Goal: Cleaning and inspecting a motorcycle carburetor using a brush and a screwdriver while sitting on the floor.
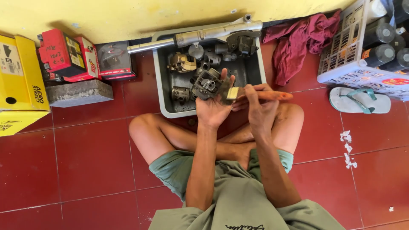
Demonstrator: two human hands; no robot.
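Note:
I sit cross-legged on a red tiled floor. My left hand (214,108) holds a dark, greasy metal engine part (206,84) over the near edge of a grey plastic tray (161,85). My right hand (257,104) grips a paintbrush with an orange handle (272,95); its bristles touch the part beside my left thumb. Inside the tray lie several other dirty metal parts (182,62).
A long metal fork tube (200,35) rests across the tray's far rim. A maroon rag (298,40), a white basket of spray cans (366,47) and a sandal (360,101) lie right. Red boxes (68,55), a concrete block (79,91) and a yellow box (19,72) stand left.

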